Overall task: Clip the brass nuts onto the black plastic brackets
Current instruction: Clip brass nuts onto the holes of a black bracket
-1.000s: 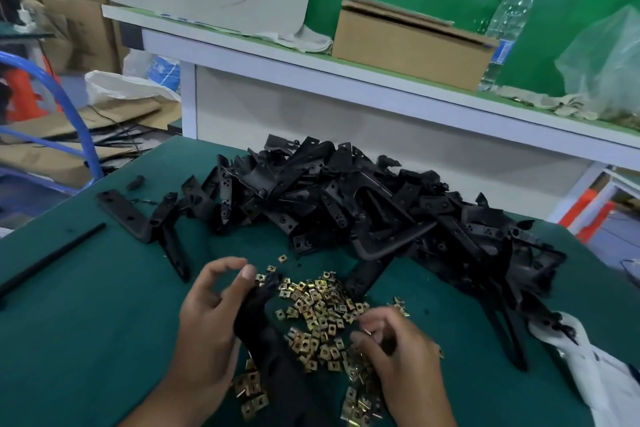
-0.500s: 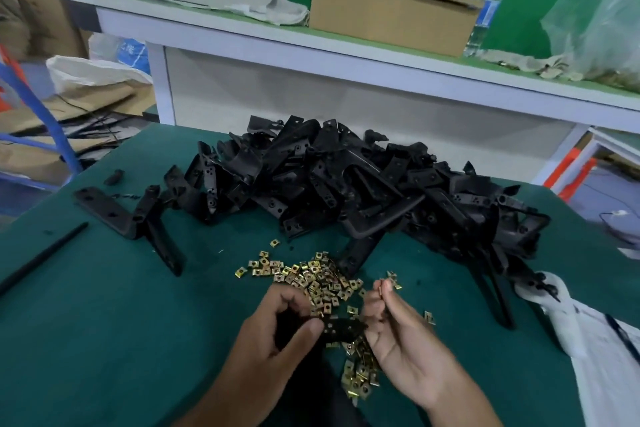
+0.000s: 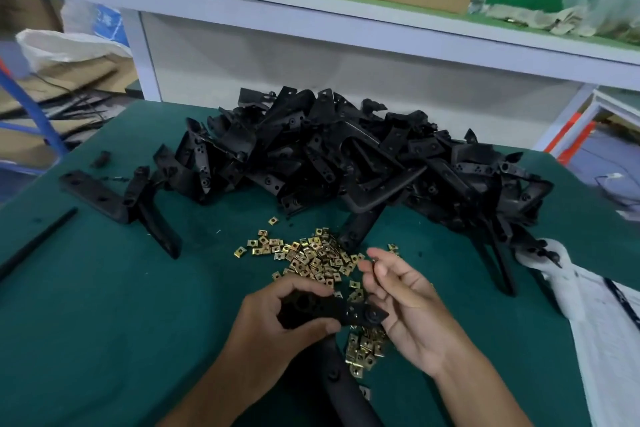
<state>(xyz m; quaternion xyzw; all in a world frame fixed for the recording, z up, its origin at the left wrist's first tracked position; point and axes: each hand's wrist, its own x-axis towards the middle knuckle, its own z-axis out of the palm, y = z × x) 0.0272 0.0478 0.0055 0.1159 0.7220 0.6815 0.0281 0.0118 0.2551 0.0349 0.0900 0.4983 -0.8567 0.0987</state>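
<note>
Step in hand, as judged: fitting a nut to one bracket, mid-clip. The left hand [image 3: 277,317] gripped a black plastic bracket [image 3: 341,312] low in the centre of the frame, fingers and thumb curled round its left part, the flat tab end sticking out to the right. A brass nut [image 3: 354,313] appeared to sit on that tab already, beside its round hole; whether fully seated could not be told.

The right hand [image 3: 405,302] was just right of the tab, palm up. Its thumb and forefinger tips met in a narrow grip, possibly pinching a small nut, too small to confirm. Other fingers lay loose, near the tab's tip.

Loose brass nuts [image 3: 311,258] were scattered on the green counter [image 3: 104,305] directly above and below the hands. The heap of brackets [image 3: 346,156] filled mid-frame, well beyond the grip.

Next move likely calls for lining a nut's open side up with the tab edge and pushing it over the hole.
</note>
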